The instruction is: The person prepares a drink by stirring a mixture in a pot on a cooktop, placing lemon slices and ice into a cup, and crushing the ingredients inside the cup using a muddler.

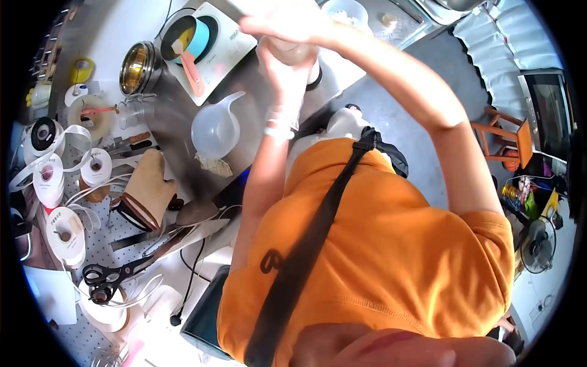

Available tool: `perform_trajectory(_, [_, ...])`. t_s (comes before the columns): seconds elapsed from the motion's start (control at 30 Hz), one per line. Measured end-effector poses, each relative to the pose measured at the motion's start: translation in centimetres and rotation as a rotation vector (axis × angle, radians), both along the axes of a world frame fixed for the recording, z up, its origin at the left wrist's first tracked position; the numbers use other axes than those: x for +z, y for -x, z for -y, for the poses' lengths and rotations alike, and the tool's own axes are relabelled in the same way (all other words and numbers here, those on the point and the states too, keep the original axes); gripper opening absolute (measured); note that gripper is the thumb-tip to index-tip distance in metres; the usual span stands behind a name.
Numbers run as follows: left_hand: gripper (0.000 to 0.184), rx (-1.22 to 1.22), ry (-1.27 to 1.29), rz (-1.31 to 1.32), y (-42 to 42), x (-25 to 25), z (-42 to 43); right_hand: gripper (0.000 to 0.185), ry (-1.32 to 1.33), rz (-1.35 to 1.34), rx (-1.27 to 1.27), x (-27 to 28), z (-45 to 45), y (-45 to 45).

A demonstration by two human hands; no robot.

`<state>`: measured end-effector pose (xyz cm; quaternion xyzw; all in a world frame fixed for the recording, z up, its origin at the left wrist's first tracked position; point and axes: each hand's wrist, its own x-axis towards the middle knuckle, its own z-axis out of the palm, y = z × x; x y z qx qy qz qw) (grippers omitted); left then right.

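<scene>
My left hand (284,73) is wrapped round the side of a pale, round container (295,54), perhaps a jar; its exact kind is hard to make out. Over the top of it lies my right hand (290,24), washed out by bright light, its fingers closed against the container. Below and left of them, a translucent plastic measuring jug (215,131) with a handle stands on the steel worktop (174,119). Left of my hands, a small blue pan (194,41) sits on a white induction cooker (223,61); a pink-handled spatula (191,72) rests in it with something yellow.
Stacked metal bowls (137,68) stand at the left. Ribbon spools (66,235), an oven mitt (147,186) and black scissors (116,278) crowd the pegboard-like surface. A white bowl (347,13) is at the top. A wooden stool (507,137) stands at the right.
</scene>
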<state>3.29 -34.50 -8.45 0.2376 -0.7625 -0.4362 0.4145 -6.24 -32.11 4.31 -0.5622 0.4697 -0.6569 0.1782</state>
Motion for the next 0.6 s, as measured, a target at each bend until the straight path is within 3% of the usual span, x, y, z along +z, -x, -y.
perform_trajectory(0.13, [0.081, 0.024, 0.029, -0.088, 0.6, -1.3, -0.2, 0.031, 0.152, -0.059, 0.062, 6.9, -1.2, -1.2])
perform_trajectory(0.2, [0.081, 0.021, -0.029, -0.063, 0.4, -1.4, -0.2, 0.031, 0.163, -0.089, 0.017, 6.1, -1.2, -0.5])
perform_trajectory(0.33, [0.081, 0.044, -0.012, -0.079, 1.0, -0.6, -0.3, 0.031, 0.170, -0.143, -0.142, -1.4, 0.3, 0.9])
perform_trajectory(0.4, [0.082, -0.016, -0.122, -0.199, 1.0, -2.0, 0.4, 0.032, 0.115, -0.067, -0.097, -0.9, 0.9, 0.4])
perform_trajectory(0.43, [0.081, 0.062, 0.039, -0.010, 0.0, -0.1, -0.2, 0.032, 0.032, 0.020, -0.071, -0.2, 0.2, -0.4])
perform_trajectory(0.53, [0.080, 0.135, 0.116, -0.077, 0.7, -1.8, 0.3, 0.035, 0.036, -0.009, 0.034, 5.9, -1.4, -0.6])
perform_trajectory(0.6, [0.080, 0.124, 0.115, -0.105, 0.9, -2.6, 0.8, 0.037, 0.086, -0.068, 0.007, 6.1, -1.8, 0.3])
